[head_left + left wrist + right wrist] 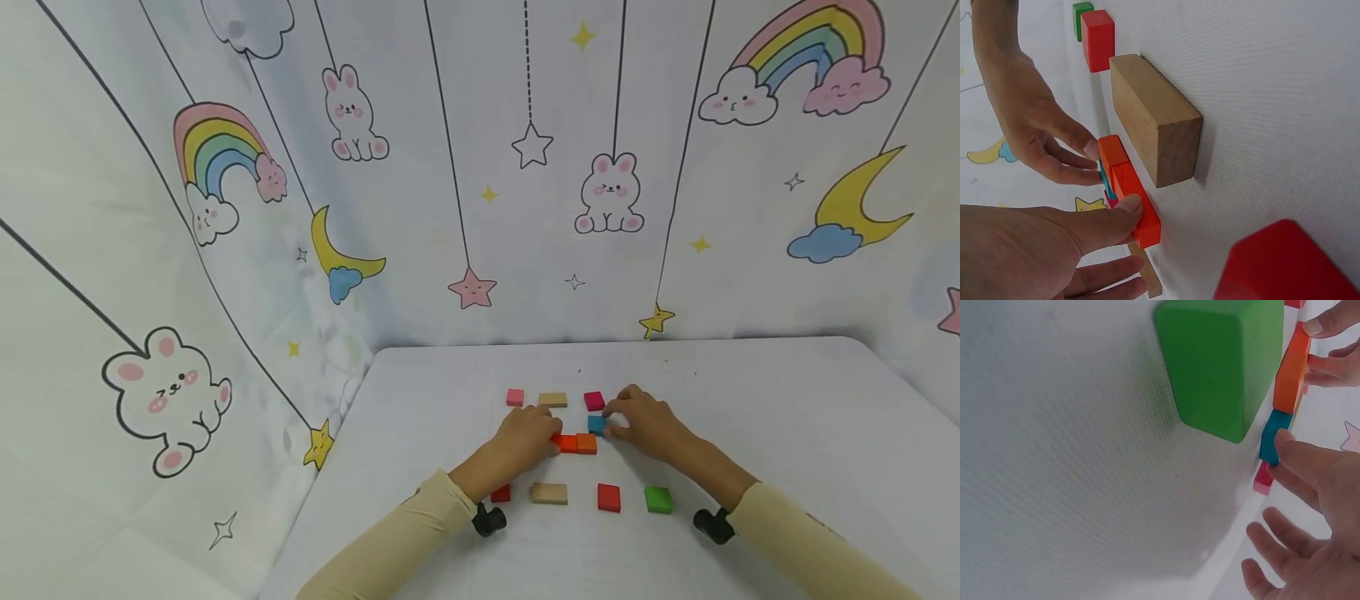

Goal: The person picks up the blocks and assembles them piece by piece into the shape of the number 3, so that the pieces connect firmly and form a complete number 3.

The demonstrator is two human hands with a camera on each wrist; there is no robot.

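Head view: I watch left hand (525, 436) pinch red-orange block (567, 444) against orange block (587, 444), seemingly to keep both straight; right hand (649, 423) pinches blue block (596, 426) at far side, perhaps steadying it.

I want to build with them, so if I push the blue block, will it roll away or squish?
The blue block probably won't roll, because its sides look flat. It likely won't squish either: its edges look straight and firm. It's small beside the right hand, so it's probably easy to lift.
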